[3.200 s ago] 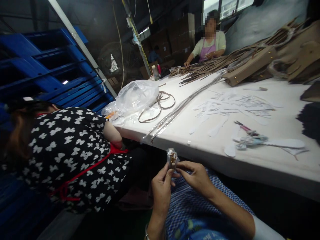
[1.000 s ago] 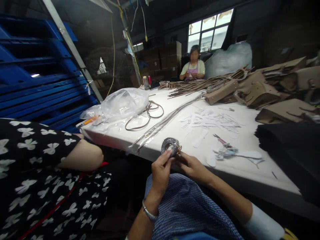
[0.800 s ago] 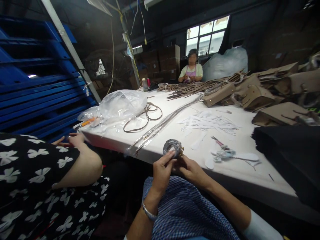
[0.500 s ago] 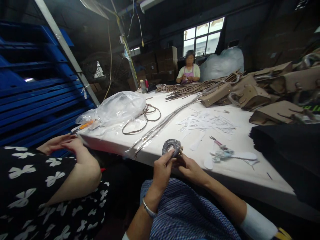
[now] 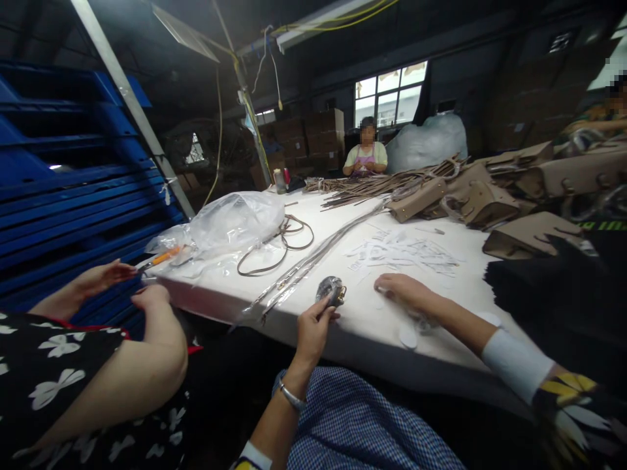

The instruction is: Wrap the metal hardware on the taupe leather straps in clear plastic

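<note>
My left hand grips a coiled strap at the table's front edge. The coil is dark, wrapped in clear plastic, and has gold-coloured metal fittings on its right side. My right hand is low over the white table, its fingers bent downward. Motion blurs its fingertips, and whatever lies under them is hidden. Just beyond it lies a loose pile of white paper tags. A rounded white tag lies nearer me, below my right forearm.
Long plastic-sleeved straps cross the table beside a loose brown strap and a clear plastic bag. Taupe handbags and black cloth are at right. A co-worker's hands are near an orange-handled tool at left.
My right hand has left the coiled strap and moved right and forward over the table. My left hand keeps the coil, now tilted. The neighbour's hands have come apart.
</note>
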`<state>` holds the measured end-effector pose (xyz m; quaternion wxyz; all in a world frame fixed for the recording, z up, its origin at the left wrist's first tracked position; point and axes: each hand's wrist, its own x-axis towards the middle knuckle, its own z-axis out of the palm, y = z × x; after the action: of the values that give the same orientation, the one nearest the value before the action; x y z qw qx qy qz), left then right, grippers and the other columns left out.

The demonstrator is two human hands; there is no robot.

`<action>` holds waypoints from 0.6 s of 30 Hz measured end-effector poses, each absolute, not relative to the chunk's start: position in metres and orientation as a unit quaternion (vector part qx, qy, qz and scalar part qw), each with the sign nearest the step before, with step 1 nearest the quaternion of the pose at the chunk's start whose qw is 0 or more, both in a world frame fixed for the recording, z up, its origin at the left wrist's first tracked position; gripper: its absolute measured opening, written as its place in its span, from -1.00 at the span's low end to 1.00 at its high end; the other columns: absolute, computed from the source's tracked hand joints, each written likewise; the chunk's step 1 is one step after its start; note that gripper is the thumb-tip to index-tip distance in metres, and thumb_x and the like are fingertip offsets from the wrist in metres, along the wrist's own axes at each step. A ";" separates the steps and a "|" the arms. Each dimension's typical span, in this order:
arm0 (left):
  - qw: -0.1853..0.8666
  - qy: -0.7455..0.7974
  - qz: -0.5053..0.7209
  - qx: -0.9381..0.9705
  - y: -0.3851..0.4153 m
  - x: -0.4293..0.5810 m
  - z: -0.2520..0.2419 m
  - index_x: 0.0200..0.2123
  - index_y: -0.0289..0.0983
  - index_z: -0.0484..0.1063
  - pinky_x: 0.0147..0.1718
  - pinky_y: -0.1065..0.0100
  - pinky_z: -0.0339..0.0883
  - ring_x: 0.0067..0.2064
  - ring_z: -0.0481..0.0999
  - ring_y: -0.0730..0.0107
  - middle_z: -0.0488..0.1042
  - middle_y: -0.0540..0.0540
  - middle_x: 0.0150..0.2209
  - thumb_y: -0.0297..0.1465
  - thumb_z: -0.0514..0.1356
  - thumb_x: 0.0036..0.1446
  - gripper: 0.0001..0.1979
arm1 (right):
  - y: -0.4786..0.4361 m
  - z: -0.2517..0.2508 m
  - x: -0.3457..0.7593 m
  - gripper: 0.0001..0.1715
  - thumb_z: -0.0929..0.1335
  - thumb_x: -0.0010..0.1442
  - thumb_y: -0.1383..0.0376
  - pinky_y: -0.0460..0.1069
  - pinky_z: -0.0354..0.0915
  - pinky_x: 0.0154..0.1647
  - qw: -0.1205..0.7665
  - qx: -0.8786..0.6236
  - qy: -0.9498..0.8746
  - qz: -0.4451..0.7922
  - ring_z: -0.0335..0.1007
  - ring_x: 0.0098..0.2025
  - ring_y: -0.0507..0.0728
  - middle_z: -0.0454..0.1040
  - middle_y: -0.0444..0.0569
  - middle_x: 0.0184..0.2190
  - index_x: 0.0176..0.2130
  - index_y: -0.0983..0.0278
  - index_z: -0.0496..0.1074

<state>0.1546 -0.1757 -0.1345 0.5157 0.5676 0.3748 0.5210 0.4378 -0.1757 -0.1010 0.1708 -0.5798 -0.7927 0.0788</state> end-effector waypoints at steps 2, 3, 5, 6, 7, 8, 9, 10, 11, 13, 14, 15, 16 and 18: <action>0.522 0.383 0.515 0.562 -0.173 0.154 -0.133 -0.03 -0.32 0.55 -0.38 0.33 0.55 -0.35 0.65 0.26 0.63 -0.21 -0.19 -0.41 0.30 0.08 -0.65 | -0.170 -0.099 0.442 -0.75 0.31 0.00 0.47 -0.03 0.26 -0.18 0.138 -0.565 -0.809 0.083 0.43 -0.22 0.16 0.54 -0.01 -0.26 -0.31 0.25 0.53; 0.528 0.385 0.513 0.556 -0.173 0.154 -0.132 -0.03 -0.33 0.55 -0.39 0.34 0.55 -0.35 0.65 0.27 0.64 -0.20 -0.22 -0.41 0.31 0.07 -0.64 | -0.168 -0.097 0.442 -0.78 0.31 0.00 0.46 -0.04 0.25 -0.20 0.125 -0.560 -0.814 0.085 0.42 -0.24 0.15 0.53 -0.01 -0.27 -0.35 0.26 0.51; 0.545 0.385 0.513 0.541 -0.173 0.153 -0.129 -0.03 -0.34 0.55 -0.41 0.38 0.53 -0.36 0.64 0.29 0.64 -0.19 -0.25 -0.41 0.32 0.07 -0.64 | -0.167 -0.093 0.442 -0.83 0.31 0.02 0.45 -0.04 0.23 -0.20 0.107 -0.555 -0.820 0.087 0.40 -0.23 0.15 0.51 0.01 -0.24 -0.38 0.26 0.49; 0.557 0.382 0.512 0.531 -0.173 0.152 -0.128 -0.04 -0.34 0.55 -0.41 0.40 0.52 -0.36 0.64 0.31 0.64 -0.18 -0.25 -0.40 0.32 0.07 -0.64 | -0.167 -0.092 0.442 -0.83 0.31 0.03 0.44 -0.03 0.22 -0.21 0.102 -0.555 -0.821 0.087 0.40 -0.23 0.15 0.51 0.02 -0.23 -0.35 0.26 0.48; 0.570 0.379 0.511 0.520 -0.173 0.151 -0.126 -0.04 -0.34 0.56 -0.42 0.42 0.51 -0.36 0.64 0.32 0.63 -0.18 -0.25 -0.39 0.33 0.07 -0.65 | -0.168 -0.091 0.442 -0.81 0.31 0.03 0.44 -0.03 0.21 -0.22 0.098 -0.557 -0.820 0.087 0.39 -0.23 0.16 0.50 0.02 -0.22 -0.31 0.26 0.48; 0.583 0.377 0.511 0.507 -0.173 0.150 -0.124 -0.05 -0.35 0.56 -0.41 0.44 0.50 -0.36 0.64 0.33 0.63 -0.17 -0.27 -0.38 0.34 0.06 -0.65 | -0.169 -0.090 0.442 -0.78 0.32 0.04 0.43 -0.02 0.20 -0.23 0.096 -0.560 -0.818 0.087 0.39 -0.23 0.17 0.50 0.03 -0.23 -0.27 0.26 0.47; 0.597 0.374 0.510 0.493 -0.173 0.149 -0.123 -0.06 -0.36 0.56 -0.41 0.45 0.49 -0.35 0.64 0.33 0.63 -0.17 -0.28 -0.37 0.35 0.06 -0.64 | -0.169 -0.090 0.443 -0.77 0.32 0.04 0.42 -0.02 0.19 -0.24 0.095 -0.564 -0.815 0.088 0.38 -0.23 0.18 0.50 0.03 -0.24 -0.24 0.26 0.47; 0.611 0.374 0.510 0.477 -0.172 0.148 -0.122 -0.07 -0.36 0.56 -0.41 0.45 0.49 -0.35 0.63 0.34 0.62 -0.17 -0.30 -0.37 0.36 0.05 -0.64 | -0.169 -0.090 0.444 -0.77 0.33 0.04 0.42 -0.02 0.18 -0.26 0.096 -0.569 -0.812 0.089 0.38 -0.24 0.19 0.50 0.03 -0.26 -0.24 0.25 0.46; 0.623 0.375 0.510 0.460 -0.170 0.147 -0.121 -0.07 -0.37 0.57 -0.40 0.46 0.48 -0.35 0.63 0.34 0.62 -0.16 -0.31 -0.38 0.36 0.05 -0.65 | -0.169 -0.090 0.445 -0.79 0.33 0.04 0.41 -0.02 0.18 -0.27 0.097 -0.573 -0.809 0.092 0.37 -0.25 0.19 0.50 0.03 -0.28 -0.27 0.25 0.47; 0.645 0.377 0.509 0.427 -0.167 0.145 -0.119 -0.09 -0.38 0.57 -0.40 0.47 0.49 -0.35 0.63 0.36 0.61 -0.16 -0.31 -0.42 0.36 0.06 -0.69 | -0.168 -0.089 0.446 -0.88 0.35 0.00 0.42 -0.02 0.16 -0.31 0.105 -0.580 -0.802 0.099 0.37 -0.29 0.19 0.48 0.02 -0.33 -0.38 0.25 0.46; 0.656 0.377 0.508 0.412 -0.165 0.144 -0.118 -0.10 -0.38 0.57 -0.40 0.47 0.49 -0.34 0.63 0.37 0.61 -0.17 -0.30 -0.44 0.35 0.07 -0.71 | -0.168 -0.087 0.446 -0.91 0.36 -0.02 0.42 -0.02 0.16 -0.31 0.114 -0.582 -0.799 0.102 0.37 -0.30 0.19 0.48 0.02 -0.34 -0.43 0.25 0.45; 0.665 0.375 0.507 0.400 -0.164 0.143 -0.117 -0.12 -0.38 0.57 -0.40 0.48 0.49 -0.34 0.63 0.39 0.61 -0.17 -0.28 -0.46 0.34 0.08 -0.73 | -0.168 -0.085 0.444 -0.93 0.37 -0.04 0.42 -0.02 0.16 -0.31 0.126 -0.583 -0.795 0.106 0.37 -0.29 0.19 0.48 0.01 -0.35 -0.45 0.25 0.44; 0.673 0.373 0.505 0.390 -0.162 0.142 -0.116 -0.12 -0.38 0.57 -0.39 0.49 0.49 -0.33 0.63 0.40 0.61 -0.17 -0.27 -0.48 0.33 0.09 -0.75 | -0.168 -0.082 0.442 -0.94 0.38 -0.03 0.41 -0.02 0.16 -0.29 0.143 -0.586 -0.790 0.109 0.37 -0.28 0.19 0.49 0.01 -0.34 -0.45 0.25 0.44; 0.683 0.371 0.503 0.379 -0.160 0.141 -0.114 -0.14 -0.38 0.57 -0.40 0.51 0.48 -0.32 0.62 0.41 0.61 -0.17 -0.25 -0.49 0.32 0.11 -0.78 | -0.172 -0.076 0.432 -0.95 0.37 0.03 0.36 0.00 0.17 -0.26 0.188 -0.594 -0.774 0.114 0.39 -0.25 0.21 0.52 0.02 -0.32 -0.39 0.24 0.45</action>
<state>0.1407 -0.1600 -0.1137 0.6828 0.3789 0.3708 0.5028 0.4320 -0.1723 -0.0756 0.1881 -0.5936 -0.7742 0.1137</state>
